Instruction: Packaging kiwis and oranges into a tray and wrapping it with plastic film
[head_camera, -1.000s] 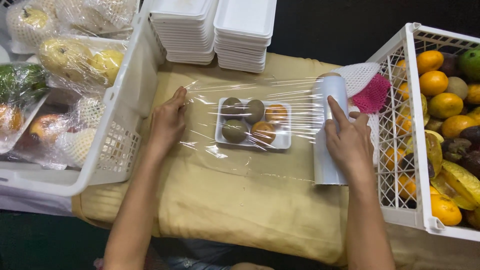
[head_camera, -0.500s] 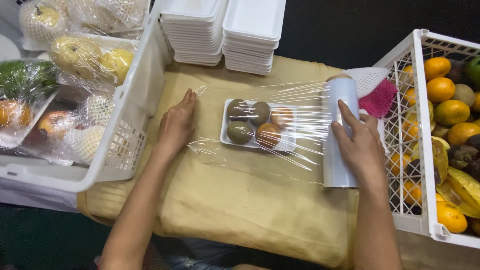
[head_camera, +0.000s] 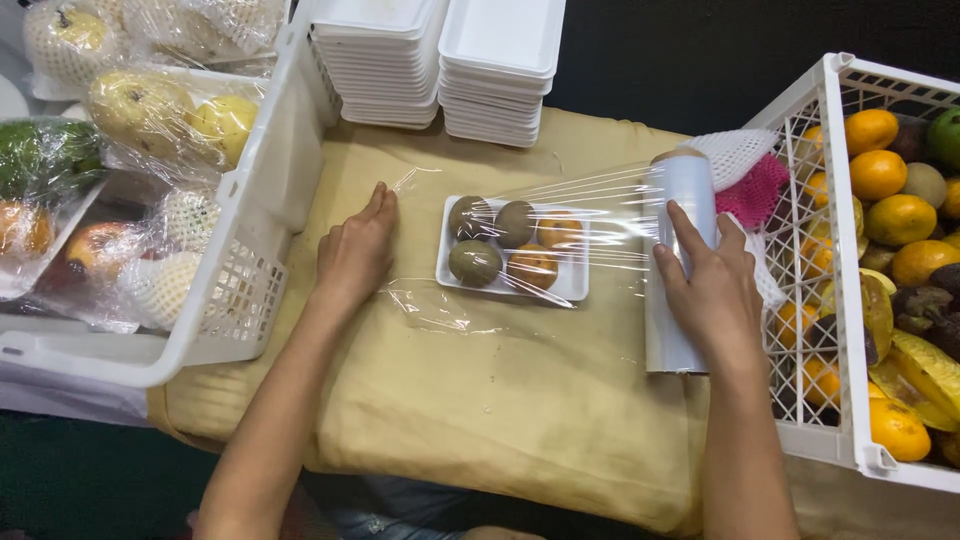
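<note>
My left hand (head_camera: 355, 255) lies flat, fingers together, pressing the film (head_camera: 600, 215) edge onto the cloth (head_camera: 480, 400) left of the tray (head_camera: 512, 252). My right hand (head_camera: 705, 290) grips the roll (head_camera: 680, 260) right of it. Film spans the tray's 5 fruits. Crates flank both sides.

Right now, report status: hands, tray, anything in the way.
Left hand flat on film edge. Right hand on cling-film roll. Film stretched over fruit tray. Nothing in the way.
</note>
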